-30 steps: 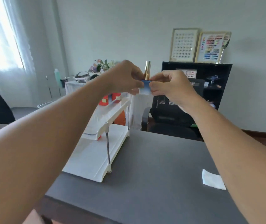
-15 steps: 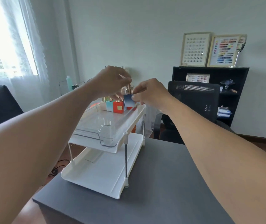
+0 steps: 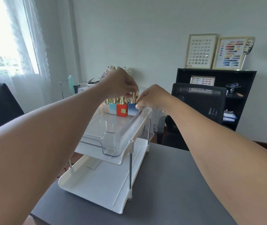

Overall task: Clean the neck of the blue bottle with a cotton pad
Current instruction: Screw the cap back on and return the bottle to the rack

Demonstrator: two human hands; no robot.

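The blue bottle (image 3: 133,109) is held at centre frame: gold cap (image 3: 134,95) pinched by the left hand (image 3: 121,84), body by the right hand (image 3: 153,98).

Blue bottle (image 3: 133,109), a small square-bodied bottle fading from deep blue at the top to pale below, with a tall gold cap in place, standing upright at the far right corner of the clear tray (image 3: 113,135), rightmost in a row of bottles.
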